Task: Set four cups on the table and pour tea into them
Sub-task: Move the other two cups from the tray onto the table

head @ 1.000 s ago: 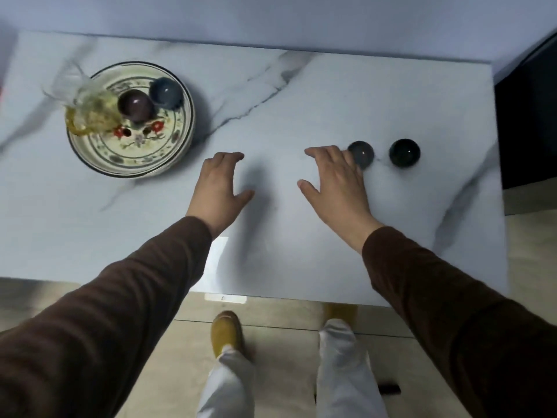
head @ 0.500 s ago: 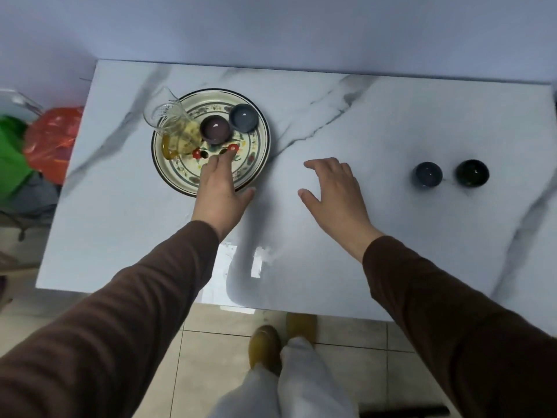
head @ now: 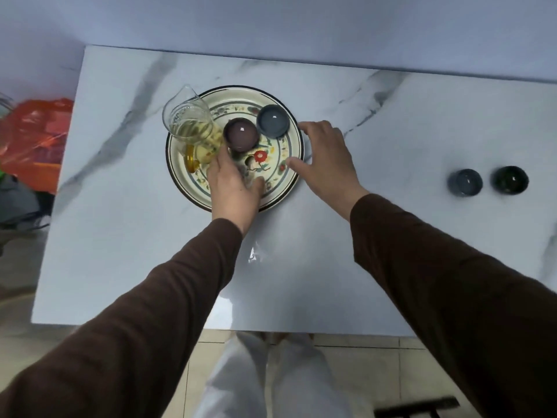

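A flowered plate [head: 280,188] on the marble table [head: 331,267] carries a glass pitcher of yellow tea [head: 190,128], a purple cup [head: 241,134] and a grey-blue cup [head: 273,121]. My left hand [head: 235,188] hovers over the plate, fingers apart, just below the purple cup. My right hand [head: 325,161] is spread at the plate's right rim, fingertips close to the grey-blue cup. Neither hand holds anything. Two more cups stand far right on the table: a blue-grey cup [head: 464,182] and a dark green cup [head: 510,180].
Red and green plastic bags [head: 33,140] lie on the floor left of the table. The table's far edge meets a pale wall. My legs and tiled floor show below the near edge.
Both hands have moved left and forward onto the plate area. The view has swung left, so the two placed cups now sit far right.
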Demonstrator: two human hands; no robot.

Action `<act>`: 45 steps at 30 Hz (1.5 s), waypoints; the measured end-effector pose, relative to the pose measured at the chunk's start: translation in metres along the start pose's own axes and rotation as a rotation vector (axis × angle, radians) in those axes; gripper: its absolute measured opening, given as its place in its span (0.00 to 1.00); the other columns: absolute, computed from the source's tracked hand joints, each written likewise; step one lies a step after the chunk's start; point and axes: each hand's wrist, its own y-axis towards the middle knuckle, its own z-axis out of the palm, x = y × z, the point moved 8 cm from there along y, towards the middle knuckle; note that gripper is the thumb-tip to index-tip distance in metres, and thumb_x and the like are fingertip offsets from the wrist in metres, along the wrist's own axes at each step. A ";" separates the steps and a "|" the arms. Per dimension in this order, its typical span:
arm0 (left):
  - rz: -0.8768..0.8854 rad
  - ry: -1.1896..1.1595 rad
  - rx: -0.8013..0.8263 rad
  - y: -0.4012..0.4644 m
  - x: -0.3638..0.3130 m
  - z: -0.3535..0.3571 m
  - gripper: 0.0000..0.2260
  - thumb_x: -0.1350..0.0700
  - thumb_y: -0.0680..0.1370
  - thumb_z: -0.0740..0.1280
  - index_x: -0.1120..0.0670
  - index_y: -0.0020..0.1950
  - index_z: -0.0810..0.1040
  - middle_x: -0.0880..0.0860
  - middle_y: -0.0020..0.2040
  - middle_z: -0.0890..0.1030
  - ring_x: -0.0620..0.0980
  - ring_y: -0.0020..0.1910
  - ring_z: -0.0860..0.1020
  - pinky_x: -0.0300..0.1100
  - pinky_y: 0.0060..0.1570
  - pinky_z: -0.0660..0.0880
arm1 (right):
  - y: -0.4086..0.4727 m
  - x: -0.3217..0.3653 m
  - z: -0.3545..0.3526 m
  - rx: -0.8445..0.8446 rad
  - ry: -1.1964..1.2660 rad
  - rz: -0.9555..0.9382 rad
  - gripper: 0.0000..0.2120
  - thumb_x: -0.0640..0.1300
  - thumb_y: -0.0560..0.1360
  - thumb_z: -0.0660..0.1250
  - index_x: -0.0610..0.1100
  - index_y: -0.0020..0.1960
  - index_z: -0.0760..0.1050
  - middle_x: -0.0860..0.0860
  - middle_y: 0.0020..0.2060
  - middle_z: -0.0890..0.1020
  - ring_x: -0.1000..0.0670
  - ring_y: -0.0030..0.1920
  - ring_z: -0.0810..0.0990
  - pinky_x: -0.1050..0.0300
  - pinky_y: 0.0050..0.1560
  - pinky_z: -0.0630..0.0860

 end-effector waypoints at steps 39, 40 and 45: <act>-0.496 0.060 -0.482 0.044 -0.006 0.041 0.34 0.40 0.72 0.71 0.51 0.74 0.65 0.52 0.73 0.69 0.57 0.71 0.66 0.55 0.65 0.62 | 0.052 -0.015 -0.005 -0.063 0.216 -0.013 0.30 0.54 0.66 0.76 0.46 0.65 0.71 0.49 0.59 0.72 0.50 0.60 0.70 0.62 0.56 0.67; -0.489 0.076 -0.467 0.044 -0.005 0.041 0.34 0.40 0.72 0.70 0.51 0.74 0.65 0.52 0.73 0.69 0.57 0.71 0.66 0.55 0.66 0.62 | 0.051 -0.016 -0.005 -0.061 0.215 -0.010 0.30 0.54 0.66 0.76 0.46 0.65 0.71 0.50 0.59 0.73 0.50 0.60 0.70 0.62 0.56 0.67; -0.361 0.119 -0.408 0.041 -0.010 0.033 0.33 0.40 0.72 0.71 0.51 0.73 0.67 0.52 0.71 0.71 0.55 0.72 0.66 0.53 0.67 0.62 | 0.038 -0.022 -0.011 -0.057 0.238 0.012 0.30 0.54 0.67 0.76 0.46 0.65 0.70 0.53 0.58 0.77 0.49 0.59 0.69 0.62 0.52 0.66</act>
